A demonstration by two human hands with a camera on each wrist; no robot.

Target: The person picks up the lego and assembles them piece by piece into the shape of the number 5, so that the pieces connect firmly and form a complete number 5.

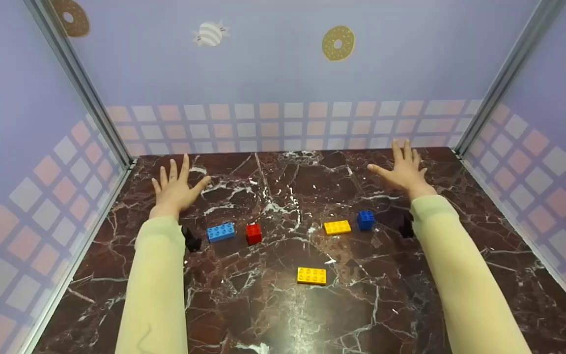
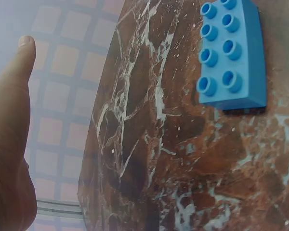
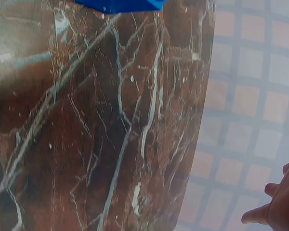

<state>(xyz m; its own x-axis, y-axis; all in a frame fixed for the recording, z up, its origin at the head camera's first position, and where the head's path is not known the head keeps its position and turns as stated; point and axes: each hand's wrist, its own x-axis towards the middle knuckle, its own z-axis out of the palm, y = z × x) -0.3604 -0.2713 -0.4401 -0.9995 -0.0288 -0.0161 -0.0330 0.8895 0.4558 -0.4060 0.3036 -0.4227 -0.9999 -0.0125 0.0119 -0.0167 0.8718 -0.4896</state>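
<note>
My left hand (image 1: 175, 184) lies flat with spread fingers on the dark marble table (image 1: 283, 314) at the far left. At the far right my right hand (image 1: 403, 169) lies flat the same way. Neither holds anything. Between my forearms lie a light blue brick (image 1: 221, 231), a red brick (image 1: 253, 233), a yellow brick (image 1: 337, 227) and a dark blue brick (image 1: 365, 219). A second yellow brick (image 1: 311, 276) lies nearer to me. The left wrist view shows the light blue brick (image 2: 233, 53) and my thumb (image 2: 14, 82). In the right wrist view the dark blue brick (image 3: 120, 5) shows at the top edge.
Walls with a checked pattern enclose the table on the left (image 1: 27, 187), back (image 1: 283, 125) and right (image 1: 543, 167). Metal corner posts (image 1: 81, 83) stand at the back corners. A black wrist camera (image 1: 192, 240) sits under each forearm.
</note>
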